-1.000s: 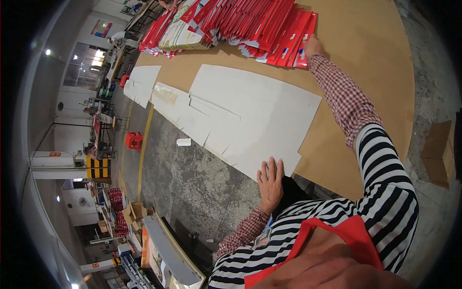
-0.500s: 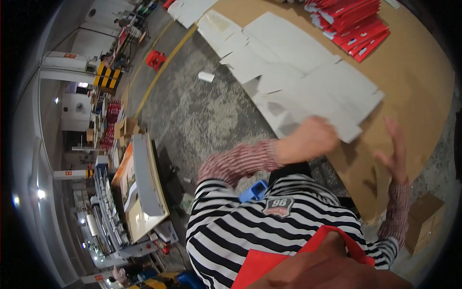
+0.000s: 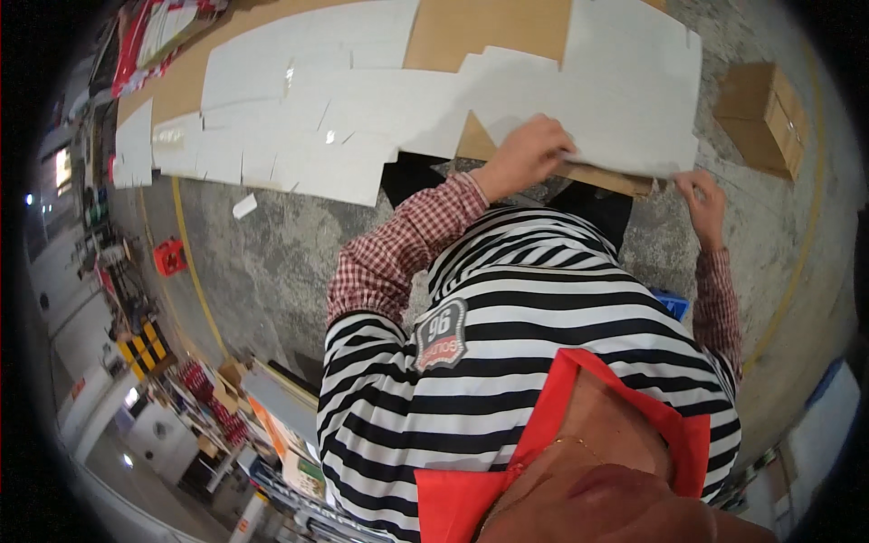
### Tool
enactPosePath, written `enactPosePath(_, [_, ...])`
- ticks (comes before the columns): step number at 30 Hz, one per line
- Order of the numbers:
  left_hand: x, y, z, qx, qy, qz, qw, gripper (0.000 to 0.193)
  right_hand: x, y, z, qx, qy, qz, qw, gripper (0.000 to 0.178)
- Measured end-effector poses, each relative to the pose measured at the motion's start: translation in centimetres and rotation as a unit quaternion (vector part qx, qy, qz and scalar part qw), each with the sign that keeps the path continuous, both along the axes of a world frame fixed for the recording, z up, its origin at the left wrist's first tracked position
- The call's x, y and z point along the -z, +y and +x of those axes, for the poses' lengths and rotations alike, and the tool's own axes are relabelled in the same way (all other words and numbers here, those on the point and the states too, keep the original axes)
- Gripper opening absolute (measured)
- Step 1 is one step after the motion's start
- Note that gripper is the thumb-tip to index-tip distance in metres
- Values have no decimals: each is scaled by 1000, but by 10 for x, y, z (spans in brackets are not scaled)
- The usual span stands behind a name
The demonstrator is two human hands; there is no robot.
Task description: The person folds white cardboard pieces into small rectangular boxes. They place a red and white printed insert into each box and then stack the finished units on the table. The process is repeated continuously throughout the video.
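Note:
A large white cardboard sheet [image 3: 625, 100] lies at the right end of the brown-topped table [image 3: 493, 34]. My left hand [image 3: 532, 152] is closed on its near edge, which stands slightly off the brown board below. At the near right corner my right hand [image 3: 702, 206] pinches the same sheet between thumb and fingers. Further left, more white cardboard [image 3: 262, 136] with slits and notches stretches along the table, partly hanging over the near edge. How the white pieces join in the middle I cannot tell.
Red packages [image 3: 163, 41] are piled at the far left of the table. A brown cardboard box [image 3: 760, 118] stands on the floor at the right. On the floor at left are a red stool [image 3: 169, 256] and a small white piece [image 3: 244, 206].
The view has swung to the right along the table. My right hand has gone from open fingers to a pinch on the sheet's corner. White cardboard now covers the table's right end.

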State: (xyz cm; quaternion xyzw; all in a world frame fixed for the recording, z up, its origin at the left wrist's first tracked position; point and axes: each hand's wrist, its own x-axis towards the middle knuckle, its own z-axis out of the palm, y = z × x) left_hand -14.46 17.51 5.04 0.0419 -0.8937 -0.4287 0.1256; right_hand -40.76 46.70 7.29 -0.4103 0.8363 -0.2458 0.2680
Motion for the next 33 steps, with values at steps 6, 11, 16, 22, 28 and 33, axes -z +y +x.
enactPosePath(6, [2,14,-37,-237,47,-42,969,27,5,-82,14,104,189,-94,972,52])
enactPosePath(11, [-12,4,-36,-229,8,277,933,32,12,-107,51,-112,314,-160,929,66])
enactPosePath(16, [-15,-27,-11,-136,62,-89,985,30,15,-107,50,-94,355,-138,920,76])
enactPosePath(22, [1,-19,-39,-185,-13,-31,982,17,25,-118,50,-81,427,-1,901,74])
enactPosePath(28, [-16,-12,-40,-106,-35,44,993,23,37,-118,52,-80,384,-95,915,75])
enactPosePath(33, [-15,3,-51,-185,-53,-40,981,28,41,-123,56,-55,390,-82,916,74])
